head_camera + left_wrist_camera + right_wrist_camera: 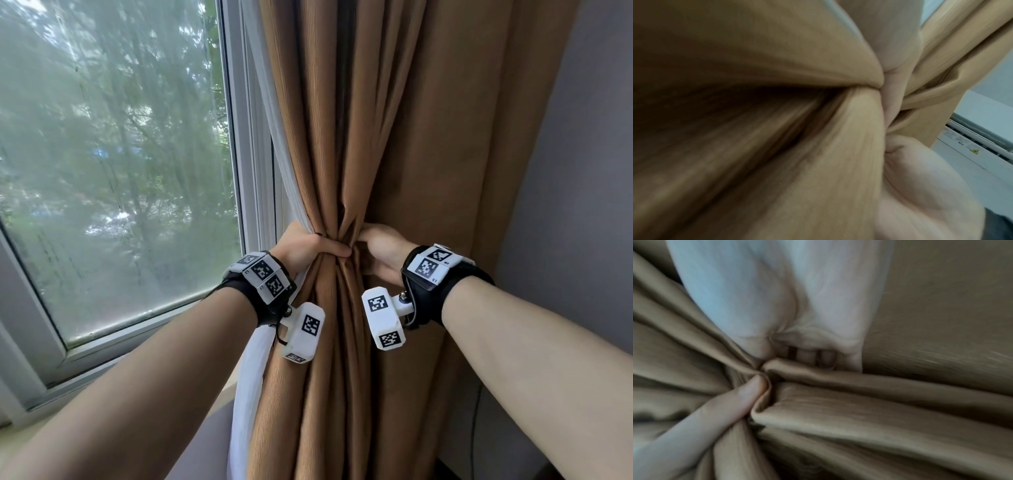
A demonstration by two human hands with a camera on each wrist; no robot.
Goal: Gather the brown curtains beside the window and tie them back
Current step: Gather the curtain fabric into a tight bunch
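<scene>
The brown curtain (394, 137) hangs right of the window, pinched into a narrow waist at mid height. My left hand (308, 248) wraps round that waist from the window side, thumb across the front folds. My right hand (380, 251) grips the bunch from the wall side, its fingers tucked behind the cloth. In the left wrist view the brown curtain (777, 146) fills the picture, my left hand (900, 100) squeezing it. In the right wrist view my right hand (797, 345) curls into the brown curtain (879, 410), and a thumb (748, 395) presses the folds from below.
A white sheer curtain (250, 373) hangs between the brown cloth and the window frame (246, 137). The glass pane (113, 154) fills the left. A grey wall (582, 205) stands on the right, with a thin dark cable (474, 428) running down it.
</scene>
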